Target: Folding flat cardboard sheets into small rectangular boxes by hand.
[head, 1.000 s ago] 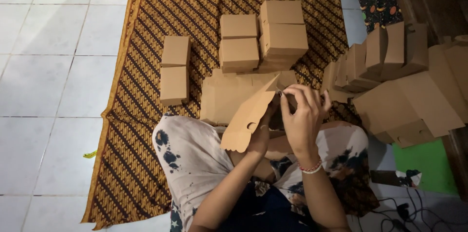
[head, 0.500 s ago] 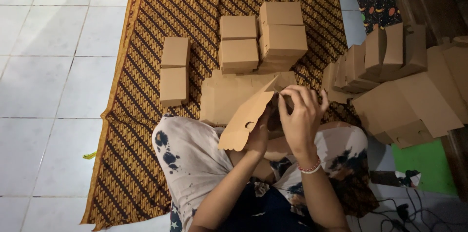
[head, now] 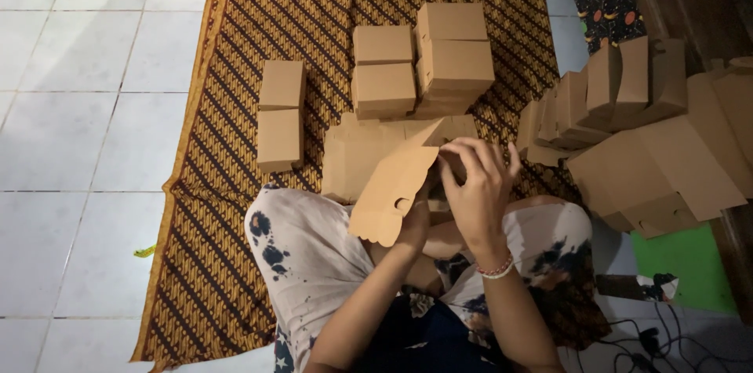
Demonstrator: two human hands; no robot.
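I sit cross-legged on a patterned brown mat (head: 220, 185). Both hands work a half-folded brown cardboard box (head: 392, 189) held over my lap. My right hand (head: 474, 189) grips its upper right part, fingers curled over the edge. My left hand (head: 416, 216) is mostly hidden behind the box's loose flap and holds it from underneath. A stack of flat unfolded cardboard blanks (head: 357, 153) lies on the mat just beyond the box.
Finished boxes stand on the mat: two at the left (head: 281, 114) and a stacked group (head: 423, 59) at the back. More folded boxes (head: 627, 130) pile up at the right. White floor tiles (head: 70, 145) lie left; cables (head: 651, 338) lower right.
The box flap has swung slightly, and my right hand's fingers have shifted along the box's top edge. Everything else stays put.
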